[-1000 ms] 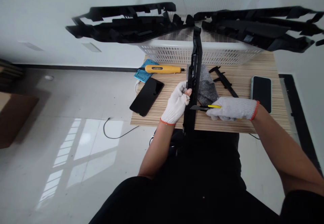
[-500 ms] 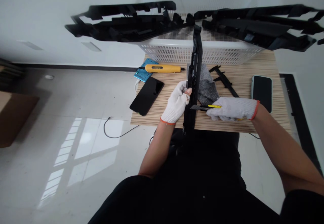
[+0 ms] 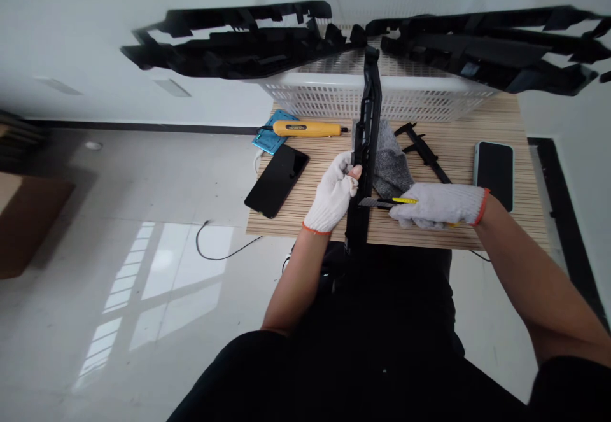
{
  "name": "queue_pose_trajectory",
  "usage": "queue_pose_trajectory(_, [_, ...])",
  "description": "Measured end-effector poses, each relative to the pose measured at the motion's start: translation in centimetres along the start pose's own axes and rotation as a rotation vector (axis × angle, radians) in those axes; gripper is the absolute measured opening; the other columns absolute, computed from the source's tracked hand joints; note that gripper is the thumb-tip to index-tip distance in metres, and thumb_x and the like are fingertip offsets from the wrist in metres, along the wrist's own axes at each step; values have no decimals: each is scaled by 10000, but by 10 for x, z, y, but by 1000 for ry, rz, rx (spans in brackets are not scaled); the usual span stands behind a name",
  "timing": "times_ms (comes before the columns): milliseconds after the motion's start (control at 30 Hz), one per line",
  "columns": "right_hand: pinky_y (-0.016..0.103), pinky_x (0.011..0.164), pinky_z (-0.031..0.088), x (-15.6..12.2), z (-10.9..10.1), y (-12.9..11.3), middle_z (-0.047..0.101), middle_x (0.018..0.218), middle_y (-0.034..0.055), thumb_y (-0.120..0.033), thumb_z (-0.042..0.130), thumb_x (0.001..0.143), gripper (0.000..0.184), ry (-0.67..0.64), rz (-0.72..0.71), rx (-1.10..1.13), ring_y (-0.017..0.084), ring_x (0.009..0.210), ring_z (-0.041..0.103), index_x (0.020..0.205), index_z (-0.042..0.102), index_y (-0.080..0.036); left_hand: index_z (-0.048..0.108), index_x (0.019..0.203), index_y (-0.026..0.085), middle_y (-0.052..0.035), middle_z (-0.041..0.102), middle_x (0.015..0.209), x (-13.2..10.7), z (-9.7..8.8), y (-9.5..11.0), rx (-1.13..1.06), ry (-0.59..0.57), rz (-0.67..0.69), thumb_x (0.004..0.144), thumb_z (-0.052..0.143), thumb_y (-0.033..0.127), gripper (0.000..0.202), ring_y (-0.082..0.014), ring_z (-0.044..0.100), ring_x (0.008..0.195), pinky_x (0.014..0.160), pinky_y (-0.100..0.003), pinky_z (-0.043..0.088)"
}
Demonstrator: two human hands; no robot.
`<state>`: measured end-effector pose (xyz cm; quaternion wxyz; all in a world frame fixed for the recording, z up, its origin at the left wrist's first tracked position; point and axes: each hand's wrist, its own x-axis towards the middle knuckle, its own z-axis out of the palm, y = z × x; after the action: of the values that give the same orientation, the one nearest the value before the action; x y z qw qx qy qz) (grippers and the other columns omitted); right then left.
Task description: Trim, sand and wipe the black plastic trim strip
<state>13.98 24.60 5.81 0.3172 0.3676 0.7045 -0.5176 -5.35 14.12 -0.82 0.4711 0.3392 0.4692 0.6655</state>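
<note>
A long black plastic part [image 3: 366, 148] stands on edge across the wooden table [image 3: 324, 154], running from the basket toward me. My left hand [image 3: 331, 196], in a white glove, is closed around its left side near the middle. My right hand [image 3: 436, 204], also gloved, grips a yellow utility knife [image 3: 387, 202] whose blade touches the part's right side. A grey cloth [image 3: 392, 162] lies under the part, to its right.
A white perforated basket [image 3: 382, 94] at the table's back carries long black plastic parts [image 3: 229, 43]. A yellow screwdriver [image 3: 308, 130], a black phone [image 3: 277, 181], black calipers [image 3: 422, 150] and another phone [image 3: 494, 172] lie on the table. A cable [image 3: 214, 253] trails on the floor.
</note>
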Motion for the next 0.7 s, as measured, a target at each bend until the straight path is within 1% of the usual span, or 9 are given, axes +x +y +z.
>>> queue_pose_trajectory(167, [202, 388, 317, -2, 0, -2, 509, 541, -15, -730, 648, 886, 566, -10, -6, -3, 79, 423, 409, 782, 636, -173, 637, 1000, 214, 52, 435, 740, -1, 1, 2, 2, 8, 0, 881, 791, 473, 325, -48, 334, 512, 457, -180, 329])
queue_pose_trajectory(300, [200, 394, 330, -3, -1, 0, 523, 561, -11, -747, 614, 904, 596, -32, -29, -9, 76, 429, 415, 826, 655, -158, 645, 1006, 213, 50, 438, 738, -1, 1, 1, 2, 15, -8, 857, 800, 530, 382, -48, 330, 510, 449, -183, 323])
queue_pose_trajectory(433, [196, 383, 332, -2, 0, 1, 527, 565, -8, -782, 629, 872, 626, -20, -21, -8, 79, 427, 422, 817, 658, -159, 650, 1003, 208, 44, 446, 745, 0, 1, 1, -4, 26, -13, 831, 814, 566, 430, -48, 335, 513, 446, -190, 324])
queue_pose_trajectory(700, [200, 359, 334, -2, 1, -1, 525, 540, -10, -766, 665, 853, 593, -5, 4, 8, 80, 399, 417, 766, 655, -180, 656, 1007, 221, 32, 452, 745, 0, 1, 0, 12, 25, -11, 859, 797, 525, 366, -62, 347, 524, 451, -202, 330])
